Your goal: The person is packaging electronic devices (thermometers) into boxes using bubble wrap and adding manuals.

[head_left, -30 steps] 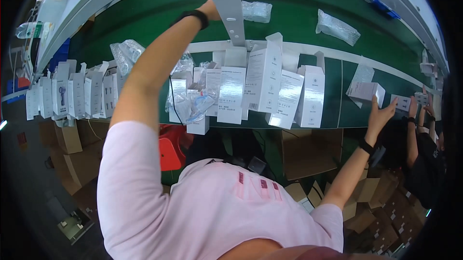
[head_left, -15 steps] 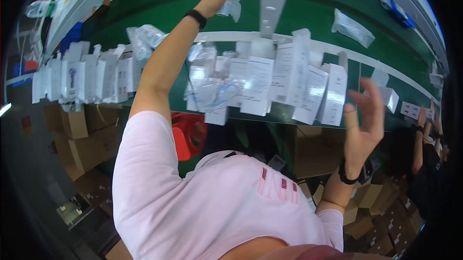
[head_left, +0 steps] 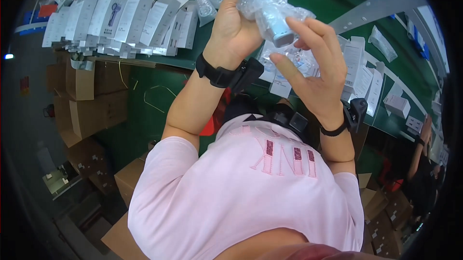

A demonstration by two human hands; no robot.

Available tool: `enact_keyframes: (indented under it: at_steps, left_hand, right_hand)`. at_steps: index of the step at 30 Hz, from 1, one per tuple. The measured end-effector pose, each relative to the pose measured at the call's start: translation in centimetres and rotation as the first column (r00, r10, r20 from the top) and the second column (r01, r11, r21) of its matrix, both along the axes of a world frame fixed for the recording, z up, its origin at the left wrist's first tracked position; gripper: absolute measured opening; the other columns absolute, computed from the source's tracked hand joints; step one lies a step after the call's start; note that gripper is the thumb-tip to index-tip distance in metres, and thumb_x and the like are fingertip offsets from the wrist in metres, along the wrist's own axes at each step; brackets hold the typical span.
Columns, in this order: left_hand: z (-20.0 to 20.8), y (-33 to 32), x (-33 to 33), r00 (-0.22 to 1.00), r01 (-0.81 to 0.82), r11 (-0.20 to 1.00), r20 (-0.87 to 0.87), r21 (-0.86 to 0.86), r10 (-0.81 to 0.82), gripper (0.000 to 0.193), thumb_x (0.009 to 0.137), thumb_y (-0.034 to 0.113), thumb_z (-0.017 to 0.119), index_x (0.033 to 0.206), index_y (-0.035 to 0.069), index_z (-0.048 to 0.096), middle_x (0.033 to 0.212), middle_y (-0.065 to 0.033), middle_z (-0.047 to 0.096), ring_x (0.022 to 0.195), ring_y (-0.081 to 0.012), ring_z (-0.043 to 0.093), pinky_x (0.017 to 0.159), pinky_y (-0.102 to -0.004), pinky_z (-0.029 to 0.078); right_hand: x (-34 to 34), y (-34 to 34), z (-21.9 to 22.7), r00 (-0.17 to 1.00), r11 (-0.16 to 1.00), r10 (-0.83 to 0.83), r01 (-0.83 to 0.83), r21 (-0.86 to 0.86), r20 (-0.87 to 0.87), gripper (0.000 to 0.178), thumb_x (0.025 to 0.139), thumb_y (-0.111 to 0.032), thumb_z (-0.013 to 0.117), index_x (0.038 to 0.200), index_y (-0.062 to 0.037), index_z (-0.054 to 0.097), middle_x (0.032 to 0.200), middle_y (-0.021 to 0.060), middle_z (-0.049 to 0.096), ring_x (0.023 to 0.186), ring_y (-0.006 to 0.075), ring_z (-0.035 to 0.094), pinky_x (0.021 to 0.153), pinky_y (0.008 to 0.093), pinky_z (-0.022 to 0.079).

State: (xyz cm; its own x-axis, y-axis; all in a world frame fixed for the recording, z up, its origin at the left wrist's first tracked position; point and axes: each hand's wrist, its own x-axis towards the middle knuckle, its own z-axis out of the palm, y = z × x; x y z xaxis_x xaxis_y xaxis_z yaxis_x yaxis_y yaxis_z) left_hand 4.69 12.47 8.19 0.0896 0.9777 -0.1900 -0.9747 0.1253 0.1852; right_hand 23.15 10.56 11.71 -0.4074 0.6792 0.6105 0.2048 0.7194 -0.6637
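My left hand (head_left: pixel 236 33) holds a light-blue handheld device (head_left: pixel 272 11) wrapped in clear bubble bag, its palm turned up and its thumb along the side. The device has a bulky upper part and a cylindrical handle that points down toward me; it looks like a handheld fan. Close by the handle end is my right hand (head_left: pixel 318 67), thumb and fingers apart, fingertips at the edge of the wrap. Whether they touch it I cannot tell. Beneath the hands lie clear plastic bags (head_left: pixel 301 62) and white boxes (head_left: pixel 354 62), partly hidden.
A row of open white boxes (head_left: pixel 113 16) stands along the left bench edge. Wrapped pieces (head_left: pixel 205 4) lie beside it, and another wrapped piece (head_left: pixel 383 43) lies to the right. A metal post (head_left: pixel 371 14) rises behind. Cardboard cartons (head_left: pixel 87 110) stand below. A co-worker's arm (head_left: pixel 419 149) reaches in at far right.
My left hand has brought the wrapped device back from the far bench toward me. My right hand has moved left and up to its handle end. The view has turned left.
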Motion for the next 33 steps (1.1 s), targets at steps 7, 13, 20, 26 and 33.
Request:
enact_keyframes:
  at_steps: [7,13,20,26,33]
  left_hand:
    - [2.5,-2.5,-4.1,0.966,-0.206,0.978,-0.154,0.033,0.208,0.044,0.089,0.028,0.066,0.124,0.006,0.05,0.118,-0.0101,0.06,0.111,-0.0276,0.057,0.102,-0.0469,0.041]
    - [3.3,-1.7,-5.7,0.971,-0.204,0.966,-0.094,0.158,0.22,0.03,0.094,0.026,0.058,0.117,0.007,0.056,0.106,-0.0076,0.065,0.1,-0.0237,0.061,0.092,-0.0425,0.047]
    - [-2.5,-5.0,-2.2,0.959,0.282,0.9,0.113,-0.333,-0.259,0.036,0.091,0.03,0.062,0.119,0.01,0.053,0.114,-0.006,0.061,0.106,-0.0215,0.059,0.095,-0.0395,0.047]
    - [-8.0,-8.8,3.4,0.791,0.609,0.645,0.3,-0.461,-0.533,0.037,0.098,0.036,0.048,0.121,0.008,0.052,0.115,-0.0076,0.06,0.108,-0.0213,0.059,0.094,-0.0383,0.048]
    - [-12.8,-6.5,0.3,0.116,0.594,0.748,-0.889,-0.296,-0.444,0.034,0.092,0.03,0.058,0.107,0.002,0.068,0.1,-0.0131,0.069,0.087,-0.0233,0.065,0.078,-0.0314,0.051]
  right_hand:
    - [-6.3,-0.9,-0.4,0.999,0.999,-0.042,0.042,-0.028,-0.005,0.046,0.067,-0.004,0.081,0.109,-0.0023,0.064,0.102,0.0093,0.06,0.075,0.0152,0.058,0.068,0.0259,0.048]
    - [-8.9,-0.4,-2.3,0.984,0.983,-0.175,0.174,0.055,0.02,0.043,0.067,-0.007,0.082,0.105,-0.0012,0.062,0.099,0.009,0.063,0.075,0.018,0.059,0.067,0.0263,0.049]
    - [-5.8,-1.2,-6.4,0.944,0.921,-0.328,0.325,0.214,-0.024,0.092,0.06,-0.025,0.089,0.134,-0.0032,0.038,0.133,0.0214,0.043,0.118,0.0344,0.049,0.096,0.044,0.042]
    - [-0.5,-3.6,-10.7,0.982,0.967,0.083,-0.038,-0.253,0.169,0.086,0.067,-0.026,0.085,0.133,-0.0024,0.035,0.125,0.0245,0.051,0.118,0.0365,0.051,0.1,0.0504,0.041]
    - [8.7,-0.1,-8.5,0.937,0.741,-0.308,0.129,-0.659,-0.164,0.03,0.086,-0.015,0.063,0.107,-0.0039,0.046,0.099,0.0199,0.062,0.093,0.0301,0.062,0.088,0.0436,0.047]
